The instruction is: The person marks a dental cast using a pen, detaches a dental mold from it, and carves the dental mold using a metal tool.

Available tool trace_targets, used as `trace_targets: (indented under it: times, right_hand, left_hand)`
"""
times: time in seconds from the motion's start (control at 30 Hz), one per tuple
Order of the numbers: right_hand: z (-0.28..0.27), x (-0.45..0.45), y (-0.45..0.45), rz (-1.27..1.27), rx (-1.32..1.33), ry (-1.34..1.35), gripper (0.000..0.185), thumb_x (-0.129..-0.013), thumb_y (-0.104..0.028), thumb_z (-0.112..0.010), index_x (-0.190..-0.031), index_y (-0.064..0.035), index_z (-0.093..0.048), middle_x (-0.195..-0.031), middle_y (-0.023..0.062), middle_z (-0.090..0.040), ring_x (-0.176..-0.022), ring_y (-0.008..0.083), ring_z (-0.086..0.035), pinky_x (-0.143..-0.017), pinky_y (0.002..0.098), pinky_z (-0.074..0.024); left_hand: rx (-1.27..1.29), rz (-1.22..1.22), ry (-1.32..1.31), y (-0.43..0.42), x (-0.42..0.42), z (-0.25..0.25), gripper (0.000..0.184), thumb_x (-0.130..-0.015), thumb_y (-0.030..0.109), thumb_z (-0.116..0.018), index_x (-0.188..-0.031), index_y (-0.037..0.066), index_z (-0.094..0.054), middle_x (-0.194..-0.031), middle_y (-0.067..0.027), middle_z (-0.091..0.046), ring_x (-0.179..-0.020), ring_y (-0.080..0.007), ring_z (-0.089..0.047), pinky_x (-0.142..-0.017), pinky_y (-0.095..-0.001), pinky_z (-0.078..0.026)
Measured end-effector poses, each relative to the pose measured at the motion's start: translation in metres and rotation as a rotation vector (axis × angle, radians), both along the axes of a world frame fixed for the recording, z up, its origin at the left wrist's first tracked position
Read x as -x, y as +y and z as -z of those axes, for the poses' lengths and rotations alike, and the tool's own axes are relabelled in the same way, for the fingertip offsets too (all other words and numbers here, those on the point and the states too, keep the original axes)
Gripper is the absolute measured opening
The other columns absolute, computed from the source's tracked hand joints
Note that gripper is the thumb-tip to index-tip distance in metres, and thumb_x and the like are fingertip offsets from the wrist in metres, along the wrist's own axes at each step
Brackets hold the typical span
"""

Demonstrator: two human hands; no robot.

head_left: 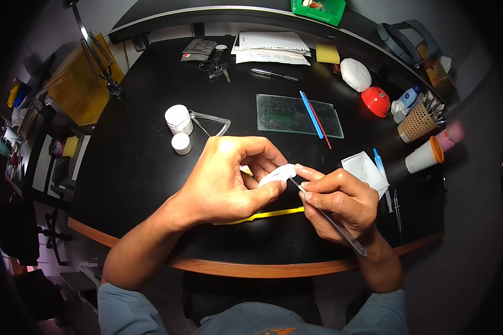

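My left hand (229,181) holds a small white piece (277,175) between thumb and fingers, over the middle of the black table. In my right hand (341,204) is a thin metal tool (336,226); its tip meets the right side of the white piece, and its flat end points down toward the table's front edge. My right index finger also reaches the white piece. Below the hands lies a yellow tool (271,214), partly hidden by my left hand. What the white piece is exactly, I cannot tell.
Two white jars (179,119) and a metal caliper (221,121) stand or lie left of centre. Beyond my hands is a glass plate (279,114) with a blue tool (312,114). At right are a red bowl (375,101), a wicker holder (417,124), a cup (423,156) and white paper (366,172).
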State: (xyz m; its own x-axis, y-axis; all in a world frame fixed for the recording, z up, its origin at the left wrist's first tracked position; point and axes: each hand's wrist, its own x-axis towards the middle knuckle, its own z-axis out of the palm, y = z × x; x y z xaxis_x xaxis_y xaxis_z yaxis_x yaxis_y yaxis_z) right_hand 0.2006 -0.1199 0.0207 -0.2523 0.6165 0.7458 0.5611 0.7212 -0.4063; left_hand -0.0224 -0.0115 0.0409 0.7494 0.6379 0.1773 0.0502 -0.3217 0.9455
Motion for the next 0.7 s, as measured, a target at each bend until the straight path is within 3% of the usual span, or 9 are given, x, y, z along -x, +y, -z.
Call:
trace_targets:
  times: [0.17,0.27,0.7]
  right_hand:
    - [-0.001,-0.0011,0.0002,-0.003,-0.009,-0.018,0.018,-0.078,0.013,-0.083,-0.091,0.0031,-0.076,-0.089,0.0148,-0.073,-0.092,0.0294,-0.082,-0.079,0.0323,-0.07]
    - [-0.0005,-0.002,-0.0017,-0.042,0.017,-0.02,0.024,-0.081,0.02,-0.077,-0.098,0.004,-0.073,-0.088,0.0152,-0.068,-0.081,0.0207,-0.074,-0.099,0.0533,-0.066]
    - [-0.0015,-0.0014,-0.0024,-0.045,0.025,0.003,0.024,-0.082,0.019,-0.077,-0.1,0.0029,-0.074,-0.09,0.0153,-0.069,-0.082,0.0206,-0.075,-0.099,0.0541,-0.0659]
  left_hand:
    - [0.002,0.005,-0.006,0.0006,-0.0004,0.0005,0.028,-0.088,0.004,-0.084,-0.111,-0.006,-0.074,-0.095,-0.01,-0.078,-0.087,-0.0136,-0.077,-0.075,-0.0266,-0.065]
    - [0.005,0.004,0.009,0.0003,0.0001,-0.0018,0.028,-0.088,0.004,-0.084,-0.112,-0.006,-0.074,-0.095,-0.0099,-0.078,-0.088,-0.0137,-0.077,-0.075,-0.0265,-0.065]
    - [0.01,-0.002,0.006,-0.0011,0.0002,-0.0024,0.03,-0.087,0.004,-0.085,-0.113,-0.006,-0.074,-0.097,-0.0097,-0.079,-0.088,-0.0131,-0.077,-0.074,-0.0252,-0.064]
